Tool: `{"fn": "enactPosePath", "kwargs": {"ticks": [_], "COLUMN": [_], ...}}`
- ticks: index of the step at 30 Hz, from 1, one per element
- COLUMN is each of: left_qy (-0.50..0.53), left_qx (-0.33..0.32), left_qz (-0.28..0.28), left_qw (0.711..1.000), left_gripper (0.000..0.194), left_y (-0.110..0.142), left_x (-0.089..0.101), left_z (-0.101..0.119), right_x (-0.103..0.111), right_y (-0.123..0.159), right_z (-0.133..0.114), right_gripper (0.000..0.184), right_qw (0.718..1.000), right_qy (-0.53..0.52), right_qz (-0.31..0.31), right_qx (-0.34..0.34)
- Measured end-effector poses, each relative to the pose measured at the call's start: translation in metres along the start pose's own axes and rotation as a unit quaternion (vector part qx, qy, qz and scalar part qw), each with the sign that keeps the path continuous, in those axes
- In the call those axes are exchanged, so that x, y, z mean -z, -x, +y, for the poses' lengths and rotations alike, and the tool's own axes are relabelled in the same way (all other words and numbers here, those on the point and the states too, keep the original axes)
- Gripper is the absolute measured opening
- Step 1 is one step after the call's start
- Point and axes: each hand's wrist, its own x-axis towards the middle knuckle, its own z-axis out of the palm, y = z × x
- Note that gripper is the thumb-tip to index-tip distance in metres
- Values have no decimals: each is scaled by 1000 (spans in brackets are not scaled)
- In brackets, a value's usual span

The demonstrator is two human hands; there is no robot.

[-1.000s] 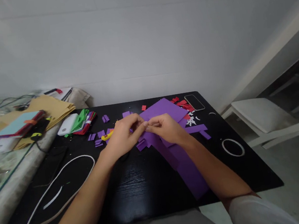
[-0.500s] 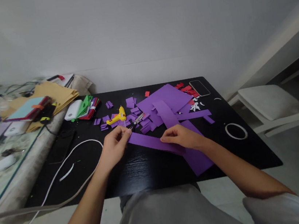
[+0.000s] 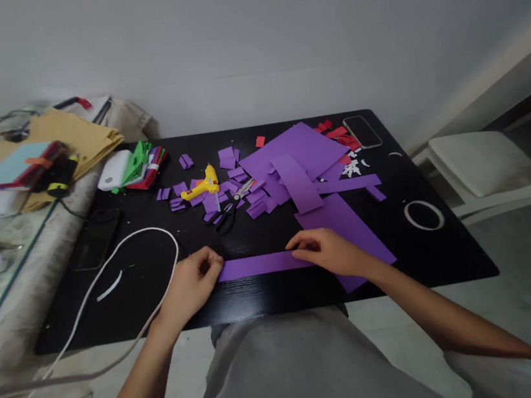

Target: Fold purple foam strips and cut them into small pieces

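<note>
A long purple paper strip [image 3: 257, 265] stretches level between my hands, close above or on the black table. My left hand [image 3: 192, 280] pinches its left end. At the other end, the fingers and thumb of my right hand [image 3: 326, 250] close on the strip, which hides part of its right end. Beneath my right hand lies a large purple sheet [image 3: 358, 232]. Beyond the strip are black-handled scissors [image 3: 226, 216], a yellow glue gun [image 3: 203, 183] and a curved wide purple strip [image 3: 296, 182] resting on more purple paper.
Small purple folded pieces [image 3: 185, 162] are scattered at the back of the table [image 3: 259, 301]. Red scraps and a phone [image 3: 362, 132] lie at the back right, near a white ring [image 3: 424, 215]. A white cable [image 3: 120, 251] loops on the left, beside a dark phone [image 3: 97, 240].
The strip has gone from slanting to level and closer to the table's front edge. Both hands have come down with it, and the scissors are now uncovered. The view has tilted downward.
</note>
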Motion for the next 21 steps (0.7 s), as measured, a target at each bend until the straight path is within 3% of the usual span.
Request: {"fn": "enactPosePath", "kwargs": {"ticks": [2,4,6,9,12,14,18,21], "left_qy": [-31,-42,-53,-87,-131,-158,-144,-140], "left_qx": [-7,-5,-5,-15,-51,-106,-307,-359], "left_qz": [-16,-23,-23,-20,44,117,71,62], "left_qw": [999,999,998,996,989,975,938,921], "left_gripper": [23,22,23,24,14,16,28,28], "left_y": [16,30,39,43,44,51,69,77], "left_x": [-7,-12,-16,-19,-26,-39,-72,-87], "left_z": [-4,-9,-13,-16,-12,-8,-5,-15], "right_x": [-17,-36,-56,-77,-87,-89,-90,-91], "right_y": [12,24,34,43,46,49,57,63], "right_z": [4,8,10,13,16,19,27,34], "right_gripper": [19,21,20,21,25,28,28,26], "right_qw": [996,975,951,936,930,927,911,901], "right_qy": [72,151,195,199,205,212,222,219], "right_qz": [17,126,173,131,111,113,137,151], "right_qx": [39,105,165,260,284,289,319,343]}}
